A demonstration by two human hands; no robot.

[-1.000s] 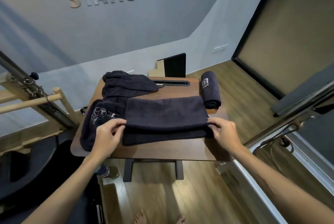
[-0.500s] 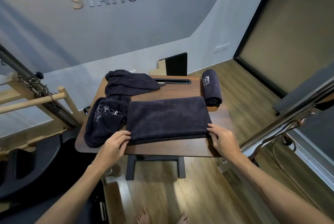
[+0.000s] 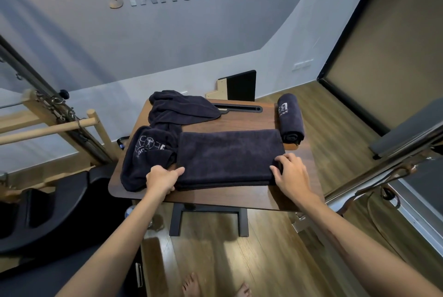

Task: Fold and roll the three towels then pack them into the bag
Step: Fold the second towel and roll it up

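A dark towel, folded into a flat rectangle (image 3: 227, 155), lies across the middle of the small wooden table (image 3: 239, 197). My left hand (image 3: 161, 179) grips its near left corner, and my right hand (image 3: 288, 173) pinches its near right corner. A rolled dark towel (image 3: 290, 118) with a white logo lies at the table's far right edge. A third dark towel (image 3: 177, 111) lies crumpled at the far left. A dark cloth bag (image 3: 143, 155) with a white print sits at the left edge, touching the folded towel.
A black slotted bar (image 3: 239, 108) lies at the table's back edge. Wooden and metal exercise frames stand at the left (image 3: 60, 124) and at the right (image 3: 383, 172). A black padded seat (image 3: 48, 212) is at lower left. My bare feet (image 3: 215, 287) stand on the wood floor.
The towel's near edge has been pulled toward me and laid flat. Both hands slid from the middle of the towel to its near corners.
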